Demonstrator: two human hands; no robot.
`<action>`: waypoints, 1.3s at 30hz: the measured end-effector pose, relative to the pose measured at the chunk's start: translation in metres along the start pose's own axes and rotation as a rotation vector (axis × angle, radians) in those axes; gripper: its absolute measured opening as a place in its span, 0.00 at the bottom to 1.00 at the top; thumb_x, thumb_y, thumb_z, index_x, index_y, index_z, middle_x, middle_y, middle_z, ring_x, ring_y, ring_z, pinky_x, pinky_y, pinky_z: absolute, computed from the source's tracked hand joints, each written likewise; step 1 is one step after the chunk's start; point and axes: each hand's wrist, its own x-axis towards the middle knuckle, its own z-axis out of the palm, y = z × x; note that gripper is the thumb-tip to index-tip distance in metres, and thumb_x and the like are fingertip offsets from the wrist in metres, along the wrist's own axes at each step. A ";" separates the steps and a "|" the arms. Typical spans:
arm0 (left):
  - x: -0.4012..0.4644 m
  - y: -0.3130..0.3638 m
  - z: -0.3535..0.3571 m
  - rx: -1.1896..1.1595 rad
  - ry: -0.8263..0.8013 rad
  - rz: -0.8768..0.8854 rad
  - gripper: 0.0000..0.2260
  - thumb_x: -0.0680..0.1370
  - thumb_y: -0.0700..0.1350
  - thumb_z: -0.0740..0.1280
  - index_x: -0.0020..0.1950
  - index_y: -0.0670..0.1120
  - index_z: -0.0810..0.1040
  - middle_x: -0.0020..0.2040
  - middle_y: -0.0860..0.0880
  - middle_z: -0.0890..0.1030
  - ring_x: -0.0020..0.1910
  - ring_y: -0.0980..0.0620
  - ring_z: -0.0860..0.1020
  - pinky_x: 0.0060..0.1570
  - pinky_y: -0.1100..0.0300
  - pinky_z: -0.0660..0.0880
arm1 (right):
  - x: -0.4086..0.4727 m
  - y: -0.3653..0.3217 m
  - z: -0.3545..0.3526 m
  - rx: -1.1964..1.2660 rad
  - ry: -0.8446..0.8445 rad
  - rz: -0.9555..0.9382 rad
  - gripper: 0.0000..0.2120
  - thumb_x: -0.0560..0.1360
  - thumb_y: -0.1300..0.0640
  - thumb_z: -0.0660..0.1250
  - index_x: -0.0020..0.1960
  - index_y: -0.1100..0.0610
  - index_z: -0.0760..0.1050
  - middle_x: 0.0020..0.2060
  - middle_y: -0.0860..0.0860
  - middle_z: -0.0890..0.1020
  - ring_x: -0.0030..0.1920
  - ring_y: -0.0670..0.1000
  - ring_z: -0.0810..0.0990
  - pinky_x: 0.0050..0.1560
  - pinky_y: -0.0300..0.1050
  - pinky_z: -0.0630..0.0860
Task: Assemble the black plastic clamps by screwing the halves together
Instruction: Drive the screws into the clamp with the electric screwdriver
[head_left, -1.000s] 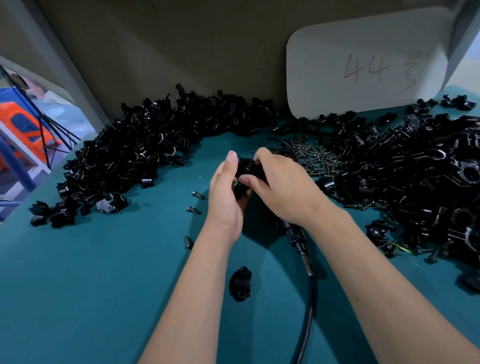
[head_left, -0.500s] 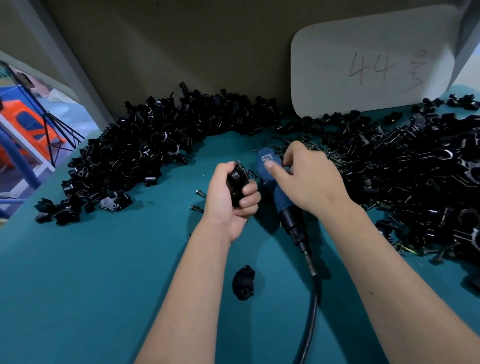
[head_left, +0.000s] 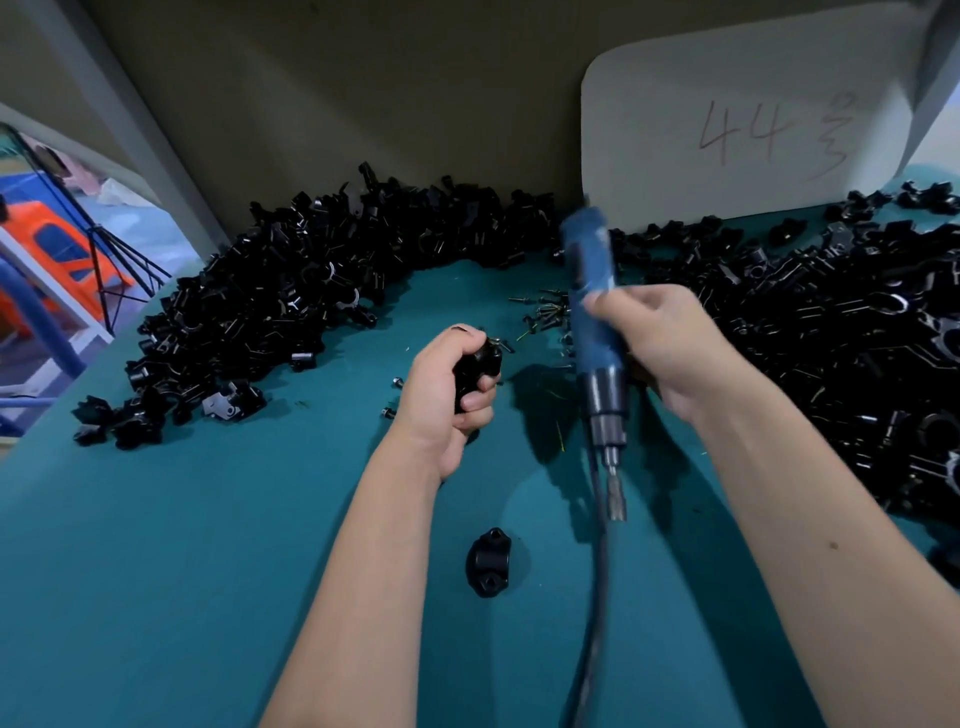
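Note:
My left hand (head_left: 447, 395) grips a black plastic clamp (head_left: 475, 371) above the teal table, with a screw sticking out of its top. My right hand (head_left: 670, 353) holds a blue powered screwdriver (head_left: 592, 312) lifted off the table, blurred, its metal bit end (head_left: 615, 493) pointing down towards me and a black cable hanging from it. A single black clamp half (head_left: 488, 569) lies on the table between my forearms. Loose screws (head_left: 545, 312) lie scattered behind my hands.
A large heap of black clamp parts (head_left: 291, 296) curves along the back left. Another heap (head_left: 841, 332) fills the right side. A white board marked 44 (head_left: 743, 119) leans on the back wall. The table's left edge (head_left: 62, 395) drops to a floor area.
My right hand has taken hold of the blue screwdriver and raised it off the table. My left hand has closed round the clamp and stayed near the same spot.

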 end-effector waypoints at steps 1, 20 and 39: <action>0.001 -0.001 0.000 0.061 0.013 0.048 0.09 0.76 0.45 0.65 0.38 0.49 0.67 0.31 0.48 0.69 0.24 0.55 0.61 0.19 0.67 0.55 | -0.001 -0.005 -0.003 0.126 0.019 0.013 0.10 0.77 0.50 0.71 0.50 0.57 0.79 0.37 0.49 0.86 0.34 0.45 0.83 0.40 0.45 0.81; 0.001 -0.008 -0.013 0.973 0.070 0.432 0.13 0.73 0.51 0.65 0.37 0.44 0.67 0.28 0.56 0.67 0.27 0.56 0.64 0.26 0.64 0.60 | -0.019 -0.031 0.020 0.919 0.551 -0.344 0.14 0.78 0.55 0.70 0.52 0.58 0.66 0.30 0.53 0.72 0.25 0.52 0.69 0.30 0.46 0.68; 0.001 -0.008 -0.011 0.992 0.076 0.349 0.13 0.72 0.55 0.64 0.35 0.49 0.65 0.27 0.57 0.67 0.28 0.55 0.63 0.31 0.55 0.60 | -0.017 -0.033 0.023 0.978 0.560 -0.316 0.13 0.77 0.57 0.68 0.54 0.57 0.64 0.29 0.52 0.70 0.26 0.52 0.67 0.31 0.46 0.68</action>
